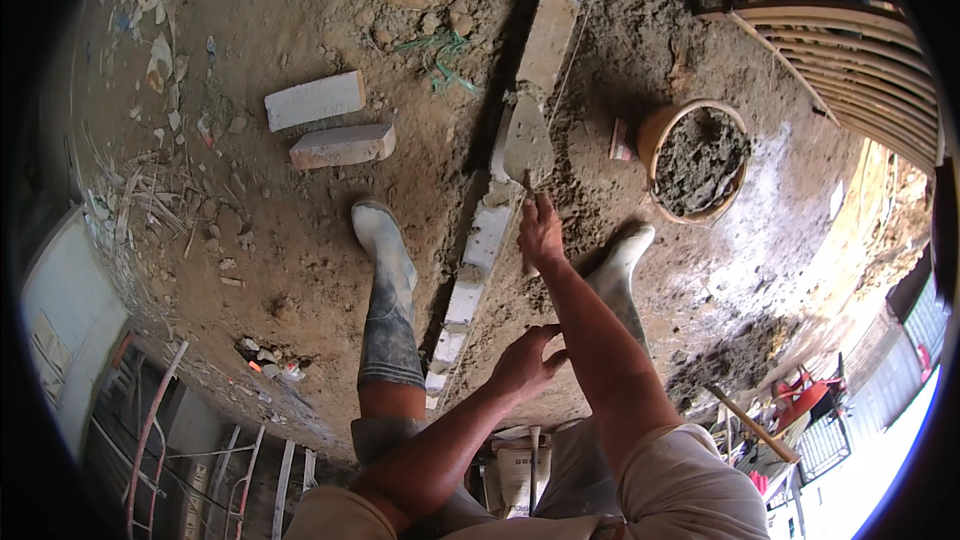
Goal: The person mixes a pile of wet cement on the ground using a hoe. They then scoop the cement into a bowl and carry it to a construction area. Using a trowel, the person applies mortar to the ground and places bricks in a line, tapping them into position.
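My right hand (541,232) is closed round the handle of a trowel. The trowel's pointed blade (528,143), smeared with grey mortar, lies over a row of blocks running away from me between my boots. At its far end sits a block (548,35); nearer pale blocks (485,238) continue back toward me. Mortar shows in the joint around the blade. Close to my body, my left hand (524,365) hovers right of the row's near end, fingers curved and thumb apart, with nothing visible in it.
Two loose blocks (316,101) (343,146) lie on the soil at left. A round bucket (657,127) of wet mortar stands at right. A taut string (577,48) runs beside the row. Green twine (440,57) lies farther off; a slatted wooden frame (850,55) is at upper right.
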Motion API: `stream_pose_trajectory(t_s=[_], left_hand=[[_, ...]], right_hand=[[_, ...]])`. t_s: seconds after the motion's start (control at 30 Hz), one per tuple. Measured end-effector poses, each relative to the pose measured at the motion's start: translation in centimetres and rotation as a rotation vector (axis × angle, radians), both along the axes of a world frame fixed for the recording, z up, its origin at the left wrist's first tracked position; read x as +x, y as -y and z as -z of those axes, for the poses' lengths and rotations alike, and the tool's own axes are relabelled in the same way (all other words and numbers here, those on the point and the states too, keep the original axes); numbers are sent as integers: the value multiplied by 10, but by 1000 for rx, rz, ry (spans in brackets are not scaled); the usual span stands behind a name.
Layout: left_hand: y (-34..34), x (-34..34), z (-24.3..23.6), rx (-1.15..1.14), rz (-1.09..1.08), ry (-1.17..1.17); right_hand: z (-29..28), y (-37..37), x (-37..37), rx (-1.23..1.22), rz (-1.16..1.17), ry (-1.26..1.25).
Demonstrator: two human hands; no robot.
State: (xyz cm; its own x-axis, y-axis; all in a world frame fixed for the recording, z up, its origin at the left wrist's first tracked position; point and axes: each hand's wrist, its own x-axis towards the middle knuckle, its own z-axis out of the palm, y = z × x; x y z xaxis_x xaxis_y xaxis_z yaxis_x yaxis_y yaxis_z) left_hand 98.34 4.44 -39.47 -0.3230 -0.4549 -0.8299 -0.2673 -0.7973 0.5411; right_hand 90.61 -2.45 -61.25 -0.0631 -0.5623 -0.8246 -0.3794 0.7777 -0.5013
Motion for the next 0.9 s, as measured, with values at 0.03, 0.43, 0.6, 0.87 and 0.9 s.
stream_pose_trajectory(t_s=[0.03, 0.43, 0.6, 0.87, 0.9], left_hand=[[0, -2, 0, 5, 14, -14], [-26, -5, 6, -13, 325, -59], [-23, -5, 15, 34, 259, -98], [-34, -15, 36, 51, 83, -96], [-29, -12, 33, 65, 78, -80]], right_hand=[[6, -5, -3, -61, 8, -2], [-85, -13, -45, -234, -325, -67], [-165, 0, -106, -426, -390, -196], [-240, 43, -211, -253, -255, -581], [-248, 55, -214, -201, -323, -663]])
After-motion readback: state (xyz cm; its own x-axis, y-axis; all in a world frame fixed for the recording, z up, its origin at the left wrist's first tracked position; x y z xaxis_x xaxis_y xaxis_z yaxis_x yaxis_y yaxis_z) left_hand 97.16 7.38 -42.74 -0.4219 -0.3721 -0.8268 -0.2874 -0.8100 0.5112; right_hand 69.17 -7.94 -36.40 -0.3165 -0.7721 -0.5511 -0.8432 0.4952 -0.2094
